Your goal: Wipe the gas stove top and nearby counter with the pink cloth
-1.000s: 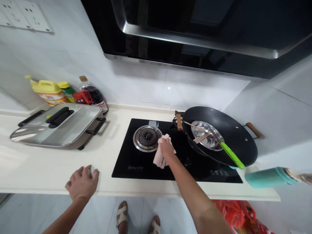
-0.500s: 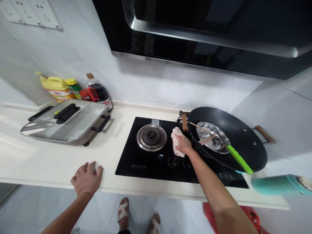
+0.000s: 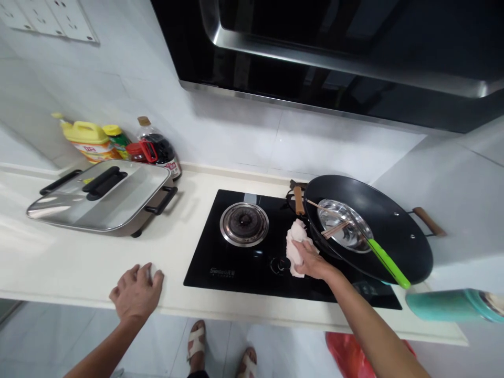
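Note:
My right hand (image 3: 313, 260) presses a pale pink cloth (image 3: 294, 252) onto the black glass gas stove (image 3: 236, 275), between the left burner (image 3: 244, 224) and the wok. The cloth lies bunched under the fingers and partly covers the knob area next to a control knob (image 3: 280, 265). My left hand (image 3: 137, 293) rests palm down at the front edge of the white countertop (image 3: 90, 262), fingers apart and holding nothing. A black wok (image 3: 394, 210) with wooden handles sits on the stove's right side, just beyond my right hand.
Inside the wok lie a steel bowl (image 3: 364, 231), chopsticks (image 3: 334, 229) and a green-handled utensil (image 3: 388, 262). A lidded electric pan (image 3: 129, 194) stands at left, with a soy sauce bottle (image 3: 161, 149) behind it. A teal bottle (image 3: 444, 304) is at right. The range hood (image 3: 315, 63) hangs overhead.
My right hand has slid the cloth toward the front of the stove and slightly right, down to the knobs. My left hand stays on the counter edge.

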A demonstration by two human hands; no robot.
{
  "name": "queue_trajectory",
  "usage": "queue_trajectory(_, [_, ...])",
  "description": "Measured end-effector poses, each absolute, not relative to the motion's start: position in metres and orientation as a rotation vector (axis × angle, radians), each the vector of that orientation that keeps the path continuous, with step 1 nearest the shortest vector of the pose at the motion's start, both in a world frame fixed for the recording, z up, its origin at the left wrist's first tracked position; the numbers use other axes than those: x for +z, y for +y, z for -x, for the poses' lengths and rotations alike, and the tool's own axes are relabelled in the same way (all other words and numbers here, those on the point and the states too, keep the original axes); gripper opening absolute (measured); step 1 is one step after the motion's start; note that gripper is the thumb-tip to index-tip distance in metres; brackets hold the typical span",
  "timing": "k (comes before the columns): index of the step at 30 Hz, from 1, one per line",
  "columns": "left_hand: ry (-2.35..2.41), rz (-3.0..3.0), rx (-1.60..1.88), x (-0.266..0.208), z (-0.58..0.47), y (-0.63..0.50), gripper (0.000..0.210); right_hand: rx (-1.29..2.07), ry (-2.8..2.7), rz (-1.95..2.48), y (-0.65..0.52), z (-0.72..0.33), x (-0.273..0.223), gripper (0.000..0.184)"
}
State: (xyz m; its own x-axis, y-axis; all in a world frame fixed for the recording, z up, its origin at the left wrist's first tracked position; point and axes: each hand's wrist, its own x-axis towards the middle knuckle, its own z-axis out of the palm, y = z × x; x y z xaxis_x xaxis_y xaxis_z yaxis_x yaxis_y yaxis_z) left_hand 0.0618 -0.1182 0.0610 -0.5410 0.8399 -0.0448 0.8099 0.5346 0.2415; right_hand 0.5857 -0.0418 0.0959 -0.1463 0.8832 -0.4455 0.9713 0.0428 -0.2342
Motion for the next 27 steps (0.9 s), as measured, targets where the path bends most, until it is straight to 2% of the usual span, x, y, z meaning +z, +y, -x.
queue_trajectory(4, [2.626, -1.395, 0.276, 0.062, -0.063, -0.118, 0.06, -0.629, 2.071, -1.958, -0.026, -0.569, 0.086, 0.115])
queue_trajectory(6, [2.627, -1.403, 0.267, 0.063, -0.063, -0.117, 0.061, -0.612, 2.1, -1.966, -0.011, -0.567, 0.084, 0.113])
queue_trajectory(14, [2.644, -1.4, 0.254, 0.059, -0.062, -0.117, 0.061, -0.702, 2.263, -1.991, 0.034, -0.586, 0.093, 0.079])
queue_trajectory(18, [2.659, -1.406, 0.253, 0.059, -0.063, -0.116, 0.06, -0.798, 2.331, -2.027, 0.005, -0.598, 0.095, 0.046])
queue_trajectory(22, [2.641, -1.394, 0.213, 0.063, -0.064, -0.115, 0.061, -0.822, 2.327, -2.118, -0.034, -0.615, 0.093, 0.05])
queue_trajectory(27, [2.561, -1.394, 0.177, 0.069, -0.064, -0.115, 0.065, -0.677, 2.249, -2.45, -0.083, -0.65, 0.072, 0.049])
